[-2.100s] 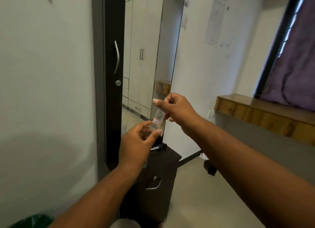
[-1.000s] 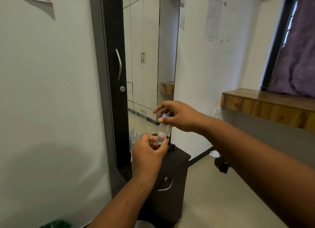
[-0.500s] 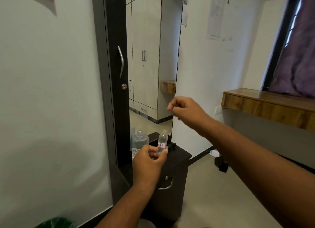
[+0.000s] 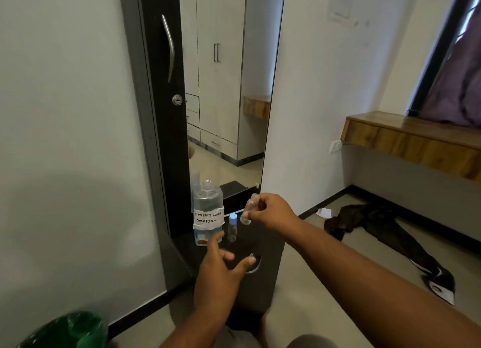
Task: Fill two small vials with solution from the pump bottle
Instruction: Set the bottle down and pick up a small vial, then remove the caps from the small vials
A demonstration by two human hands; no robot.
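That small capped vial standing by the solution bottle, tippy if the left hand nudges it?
Probably. The small clear vial with the pale blue cap is tall and narrow on a small base, so a side nudge could topple it. It looks light, and being cylindrical it may roll on the dark cabinet top.

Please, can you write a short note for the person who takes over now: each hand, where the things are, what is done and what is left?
Left hand: open, empty, hovering just in front of the bottle labelled contact lens solution.
Right hand: holds a clear vial, tilted, above the cabinet top.
A second vial, capped, stands upright right of the bottle on the cabinet.
The bottle's neck is open; no pump is visible on it.
Done: cannot tell whether either vial is filled.
Left: check both vials, fill as needed.
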